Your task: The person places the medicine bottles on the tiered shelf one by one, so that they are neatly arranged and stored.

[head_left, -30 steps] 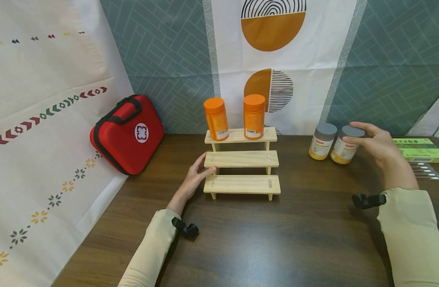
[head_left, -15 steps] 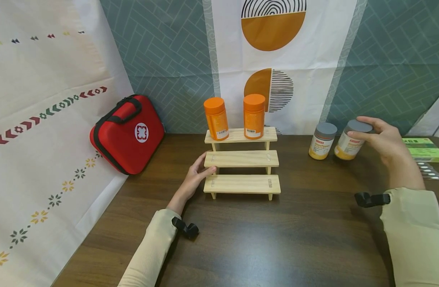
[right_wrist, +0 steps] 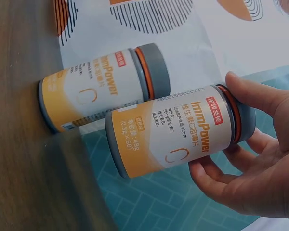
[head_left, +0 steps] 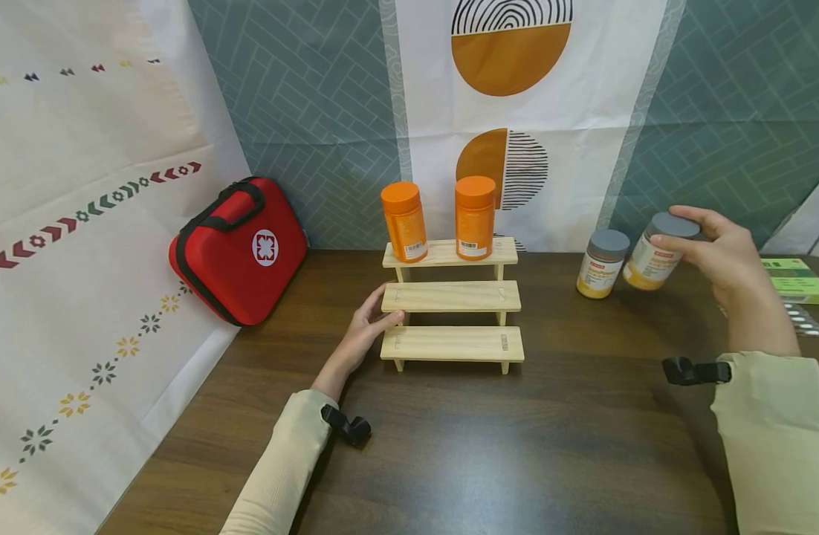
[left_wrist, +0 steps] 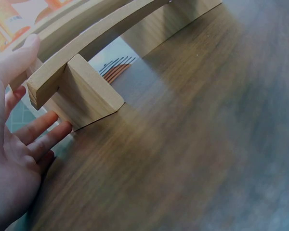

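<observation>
In the head view my right hand (head_left: 733, 260) holds a supplement bottle (head_left: 653, 256) with a grey lid and a white and yellow label. The right wrist view shows my thumb and fingers round its lid end; the bottle (right_wrist: 173, 134) is tilted and lifted off the table. Just left of it stands a matching bottle (head_left: 600, 266). My left hand (head_left: 357, 334) grips the left end of a three-tier wooden stand (head_left: 450, 297) at its middle step; in the left wrist view the thumb lies against the board (left_wrist: 53, 72). Two orange bottles, one left (head_left: 406, 223) and one right (head_left: 475, 219), stand on the top step.
A red first-aid case (head_left: 242, 253) leans at the back left by the cloth. Behind my right hand lie a green box (head_left: 800, 282) and a clear pack of white-tipped sticks or tablets (head_left: 807, 321), partly hidden. A patterned cloth (head_left: 302, 126) hangs behind the dark wooden table (head_left: 490, 446).
My right hand has lifted the grey-lidded bottle off the table, moving it up and slightly right, away from its twin. My left hand and the wooden stand have stayed put.
</observation>
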Available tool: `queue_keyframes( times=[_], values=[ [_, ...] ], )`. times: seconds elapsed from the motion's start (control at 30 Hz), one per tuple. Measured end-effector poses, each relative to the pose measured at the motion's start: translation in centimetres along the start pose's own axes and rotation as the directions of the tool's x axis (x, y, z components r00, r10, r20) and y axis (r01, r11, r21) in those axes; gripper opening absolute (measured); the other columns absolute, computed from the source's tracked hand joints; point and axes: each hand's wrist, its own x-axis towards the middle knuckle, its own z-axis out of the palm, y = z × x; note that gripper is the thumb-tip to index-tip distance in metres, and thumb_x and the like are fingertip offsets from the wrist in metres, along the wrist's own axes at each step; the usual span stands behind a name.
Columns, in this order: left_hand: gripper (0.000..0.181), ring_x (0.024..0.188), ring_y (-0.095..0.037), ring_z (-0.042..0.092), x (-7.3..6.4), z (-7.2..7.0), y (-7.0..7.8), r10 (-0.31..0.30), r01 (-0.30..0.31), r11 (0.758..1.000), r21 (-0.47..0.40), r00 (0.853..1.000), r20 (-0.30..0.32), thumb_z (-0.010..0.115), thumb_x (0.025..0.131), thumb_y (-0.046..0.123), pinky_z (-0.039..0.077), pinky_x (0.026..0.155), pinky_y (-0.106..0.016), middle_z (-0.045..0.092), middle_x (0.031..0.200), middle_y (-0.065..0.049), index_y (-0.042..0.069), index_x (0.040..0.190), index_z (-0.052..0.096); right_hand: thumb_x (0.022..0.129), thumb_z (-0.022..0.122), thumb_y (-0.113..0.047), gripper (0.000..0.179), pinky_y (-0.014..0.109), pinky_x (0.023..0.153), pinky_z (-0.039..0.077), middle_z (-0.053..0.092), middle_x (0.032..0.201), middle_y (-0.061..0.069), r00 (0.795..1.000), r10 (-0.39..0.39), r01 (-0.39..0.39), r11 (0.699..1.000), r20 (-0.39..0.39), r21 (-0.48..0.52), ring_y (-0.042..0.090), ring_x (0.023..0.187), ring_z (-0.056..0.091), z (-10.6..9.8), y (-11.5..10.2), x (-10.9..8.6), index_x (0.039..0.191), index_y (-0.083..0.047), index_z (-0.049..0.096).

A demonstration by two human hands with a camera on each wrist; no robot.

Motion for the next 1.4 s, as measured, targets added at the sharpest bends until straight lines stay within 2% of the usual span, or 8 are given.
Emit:
queue_keyframes(
  times=[0.1, 0.27, 0.33, 0.53, 0.9, 1.03, 1.27, 1.4],
  values=[
    [0.068, 0.135, -0.033, 0.044, 0.0, 0.0, 0.0, 0.0, 0.0, 1.0, 0.0, 1.0, 0.0, 0.059, 0.095, 0.014, 0.036, 0.11, -0.045, 0.038, 0.154, -0.015, 0.016, 0.155, 0.026, 0.088, 0.066, -0.046, 0.071, 0.013, 0.089, 0.033, 0.034, 0.148, -0.018, 1.0, -0.008, 0.008, 1.0, -0.004, -0.004, -0.009, 0.1, 0.042, 0.0, -0.4, -0.2, 0.15, -0.042, 0.032],
    [0.068, 0.135, -0.033, 0.044, 0.0, 0.1, 0.1, 0.001, -0.001, 1.0, -0.006, 1.0, -0.003, 0.059, 0.095, 0.013, 0.036, 0.11, -0.045, 0.038, 0.154, -0.015, 0.016, 0.155, 0.027, 0.088, 0.066, -0.047, 0.071, 0.026, 0.109, 0.028, 0.026, 0.157, -0.015, 1.0, -0.004, 0.004, 1.0, -0.006, 0.011, -0.003, 0.116, 0.04, 0.2, -1.0, -0.5, 0.15, -0.043, 0.032],
    [0.068, 0.135, -0.033, 0.044, 0.0, 0.1, 0.0, 0.0, 0.0, 1.0, -0.004, 1.0, -0.002, 0.059, 0.095, 0.013, 0.036, 0.11, -0.045, 0.038, 0.154, -0.015, 0.015, 0.155, 0.027, 0.088, 0.066, -0.046, 0.07, 0.027, 0.109, 0.028, 0.028, 0.156, -0.015, 1.0, -0.007, 0.008, 1.0, -0.009, 0.013, -0.002, 0.117, 0.04, 0.2, -1.1, -0.6, 0.149, -0.043, 0.032],
    [0.068, 0.134, -0.034, 0.045, 0.0, 0.1, -0.1, -0.006, 0.006, 1.0, -0.001, 1.0, -0.005, 0.059, 0.095, 0.013, 0.036, 0.11, -0.044, 0.038, 0.154, -0.015, 0.013, 0.155, 0.026, 0.088, 0.068, -0.044, 0.068, 0.005, 0.077, 0.034, 0.033, 0.15, -0.016, 1.0, -0.021, 0.021, 1.0, -0.02, 0.009, -0.003, 0.113, 0.041, 0.2, -1.2, -0.6, 0.148, -0.041, 0.036],
    [0.069, 0.13, -0.034, 0.047, 0.1, 0.1, 0.0, -0.008, 0.008, 1.0, 0.001, 1.0, -0.012, 0.06, 0.095, 0.014, 0.038, 0.107, -0.042, 0.04, 0.153, -0.016, 0.015, 0.155, 0.026, 0.089, 0.07, -0.033, 0.06, 0.007, 0.076, 0.035, 0.043, 0.13, -0.025, 0.995, -0.077, 0.08, 0.995, -0.059, 0.052, -0.01, 0.095, 0.045, -0.1, -2.1, -1.3, 0.143, -0.038, 0.044],
    [0.069, 0.13, -0.034, 0.047, 0.0, 0.1, 0.0, -0.003, 0.003, 1.0, 0.002, 1.0, -0.009, 0.059, 0.095, 0.014, 0.039, 0.106, -0.041, 0.04, 0.153, -0.016, 0.016, 0.155, 0.027, 0.089, 0.07, -0.031, 0.059, 0.006, 0.08, 0.034, 0.043, 0.125, -0.027, 0.992, -0.1, 0.105, 0.992, -0.079, 0.068, -0.011, 0.097, 0.046, 0.0, -2.6, -1.8, 0.142, -0.037, 0.046],
    [0.069, 0.131, -0.035, 0.047, 0.0, 0.1, 0.1, 0.004, -0.004, 1.0, -0.003, 1.0, -0.006, 0.059, 0.095, 0.014, 0.039, 0.106, -0.042, 0.039, 0.153, -0.016, 0.015, 0.155, 0.026, 0.09, 0.069, -0.031, 0.061, 0.021, 0.112, 0.024, 0.043, 0.13, -0.028, 0.99, -0.12, 0.125, 0.989, -0.069, 0.077, -0.012, 0.098, 0.046, 0.3, -3.7, -2.6, 0.145, -0.036, 0.043],
    [0.069, 0.131, -0.035, 0.047, 0.1, 0.1, -0.1, 0.004, -0.004, 1.0, 0.007, 1.0, -0.007, 0.058, 0.095, 0.014, 0.039, 0.106, -0.042, 0.039, 0.154, -0.016, 0.013, 0.155, 0.025, 0.09, 0.069, -0.03, 0.062, 0.026, 0.114, 0.021, 0.044, 0.121, -0.031, 0.989, -0.139, 0.143, 0.986, -0.056, 0.081, -0.012, 0.096, 0.047, 0.3, -4.3, -3.1, 0.145, -0.036, 0.043]
  ],
)
